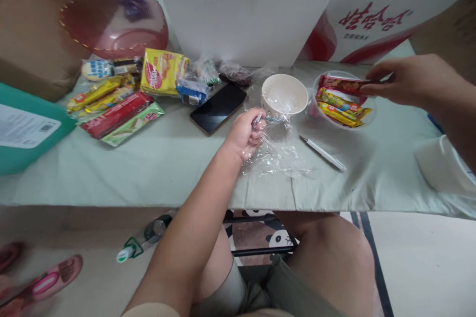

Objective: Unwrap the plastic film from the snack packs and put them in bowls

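Observation:
My left hand [247, 133] is closed around a crumpled clear plastic bag [280, 158], whose loose part spreads over the cloth and up against a white bowl [266, 103]. At the right, my right hand [409, 77] pinches the end of a red-wrapped snack bar [340, 83]. That bar lies across the top of a clear round tub [314, 99], over several yellow-wrapped snacks [342, 114]. A white pen [323, 153] rests on the cloth below the tub. Left of my left hand is a black phone [218, 108].
Several packaged snacks [119, 114] and a yellow packet [163, 73] lie at the left, before a pink translucent bowl [111, 34]. A white carton [241, 15] and a red-and-white carton [375, 20] stand behind. A teal container [29, 133] is left, a white container [442, 166] right.

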{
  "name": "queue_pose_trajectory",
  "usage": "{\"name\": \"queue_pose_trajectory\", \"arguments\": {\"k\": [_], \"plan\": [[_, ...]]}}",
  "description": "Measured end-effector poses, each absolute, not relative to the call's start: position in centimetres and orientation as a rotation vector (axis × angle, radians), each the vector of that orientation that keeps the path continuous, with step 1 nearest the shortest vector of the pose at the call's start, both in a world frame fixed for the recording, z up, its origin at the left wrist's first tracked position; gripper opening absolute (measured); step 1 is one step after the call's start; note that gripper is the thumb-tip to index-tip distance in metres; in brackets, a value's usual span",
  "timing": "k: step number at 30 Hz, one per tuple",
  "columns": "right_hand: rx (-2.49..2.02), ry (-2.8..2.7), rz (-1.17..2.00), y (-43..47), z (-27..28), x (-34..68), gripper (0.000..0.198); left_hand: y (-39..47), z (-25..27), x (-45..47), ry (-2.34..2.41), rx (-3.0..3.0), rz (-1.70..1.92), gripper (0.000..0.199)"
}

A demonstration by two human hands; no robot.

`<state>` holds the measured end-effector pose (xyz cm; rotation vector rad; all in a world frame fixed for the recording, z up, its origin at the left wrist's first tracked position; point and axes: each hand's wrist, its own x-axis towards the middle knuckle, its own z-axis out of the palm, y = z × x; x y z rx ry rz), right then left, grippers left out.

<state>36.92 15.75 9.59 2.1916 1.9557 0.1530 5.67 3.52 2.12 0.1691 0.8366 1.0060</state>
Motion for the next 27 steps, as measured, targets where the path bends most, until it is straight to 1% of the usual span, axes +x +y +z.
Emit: {"name": "queue_pose_trajectory", "arguments": {"k": [4, 7, 9, 11, 14, 16, 18, 20, 23, 27], "plan": [[2.339, 1.889, 0.013, 14.5, 9.6, 35.3, 0.047, 3.6, 2.0, 5.5, 0.842, 0.178, 1.013, 0.018], [2.395, 1.822, -0.072, 14.0, 9.0, 34.4, 0.042, 3.6, 2.0, 5.5, 0.83, 0.188, 1.016, 0.018], [2.375, 1.839, -0.124, 13.5, 8.6, 34.2, 0.045, 3.5, 2.0, 5.4, 0.823, 0.193, 1.01, 0.018], [2.346, 1.95, -0.064, 12.6, 8.4, 34.5, 0.046, 3.5, 2.1, 5.4, 0.815, 0.199, 1.013, 0.018], [2.407, 2.25, 0.192, 10.2, 8.0, 35.1, 0.033, 3.4, 2.3, 5.1, 0.781, 0.221, 1.015, 0.021], [2.422, 2.445, 0.247, 8.4, 7.4, 35.2, 0.028, 3.3, 2.3, 5.0, 0.767, 0.235, 1.011, 0.023], [2.333, 2.576, 0.291, 7.2, 6.5, 35.1, 0.031, 3.3, 2.3, 5.0, 0.773, 0.242, 1.006, 0.022], [2.19, 2.653, 0.313, 7.0, 5.5, 34.7, 0.042, 3.2, 2.3, 5.0, 0.791, 0.247, 1.003, 0.021], [1.985, 2.633, 0.206, 8.2, 4.2, 34.2, 0.057, 3.0, 2.4, 5.1, 0.803, 0.256, 1.003, 0.021], [1.866, 2.477, 0.063, 10.1, 3.2, 34.4, 0.062, 3.0, 2.3, 5.1, 0.814, 0.254, 0.998, 0.02]]}}
